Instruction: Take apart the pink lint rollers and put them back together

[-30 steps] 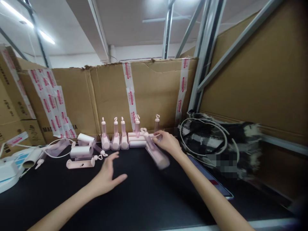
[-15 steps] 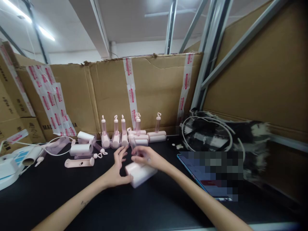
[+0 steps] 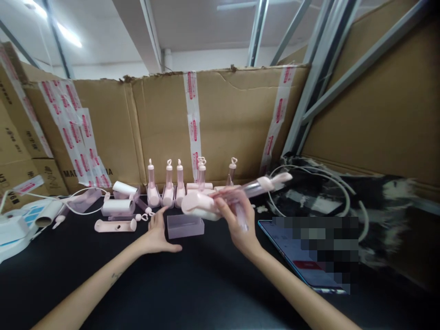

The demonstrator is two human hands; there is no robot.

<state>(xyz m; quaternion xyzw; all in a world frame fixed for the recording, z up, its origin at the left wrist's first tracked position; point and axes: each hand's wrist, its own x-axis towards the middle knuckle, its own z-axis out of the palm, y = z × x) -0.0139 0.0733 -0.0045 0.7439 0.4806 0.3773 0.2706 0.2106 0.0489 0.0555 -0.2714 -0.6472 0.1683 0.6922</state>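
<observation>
My right hand is closed around a pink lint roller, lifted over the table and tilted. Its clear handle with a looped end sticks out to the upper right, and the roller end points left. Below it, a translucent pinkish case rests on the black tabletop. Just left of that case is my left hand, fingers spread, holding nothing. Behind the hands, several pink lint rollers stand in a row with their handles upright. Some of those at the right are partly hidden by my right hand and its roller.
To the left lie white paper rolls, a pink holder piece and a white device with a cable. At right are a tablet-like screen and a coiled white cable. Cardboard walls the back.
My right hand has risen and moved right with the lint roller, baring the translucent case on the table. My left hand no longer touches the pale piece. The view has shifted slightly.
</observation>
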